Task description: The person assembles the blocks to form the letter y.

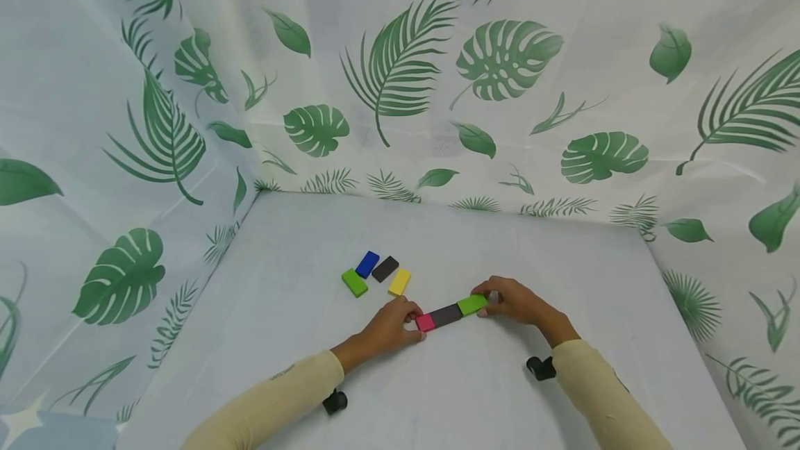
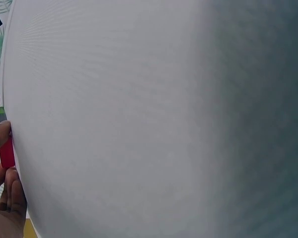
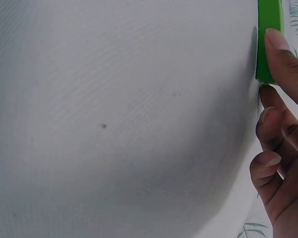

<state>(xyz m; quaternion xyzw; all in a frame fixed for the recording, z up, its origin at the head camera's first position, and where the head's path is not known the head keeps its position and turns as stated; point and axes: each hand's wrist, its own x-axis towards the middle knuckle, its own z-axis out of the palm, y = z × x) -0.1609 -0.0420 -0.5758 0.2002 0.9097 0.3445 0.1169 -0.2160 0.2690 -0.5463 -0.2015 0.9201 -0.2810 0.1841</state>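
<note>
Three flat rectangular blocks lie end to end in a slanting row: a pinkish-red block (image 1: 425, 323), a black block (image 1: 446, 315) and a green block (image 1: 471, 305). At the row's left end my left hand (image 1: 390, 326) pinches the red block between thumb and fingers. My right hand (image 1: 514, 301) grips the green block at the other end, its thumb along the near side. In the right wrist view the thumb presses the side of the green block (image 3: 269, 49), fingers curled at its end. The left wrist view catches the red block (image 2: 7, 152) between fingertips at its edge.
Behind the left hand lie several loose blocks: a second green block (image 1: 354, 282), a blue block (image 1: 367, 264), another black block (image 1: 385, 269) and a yellow block (image 1: 400, 282). The white table (image 1: 300, 228) meets leaf-printed curtains (image 1: 400, 75) at the back and sides.
</note>
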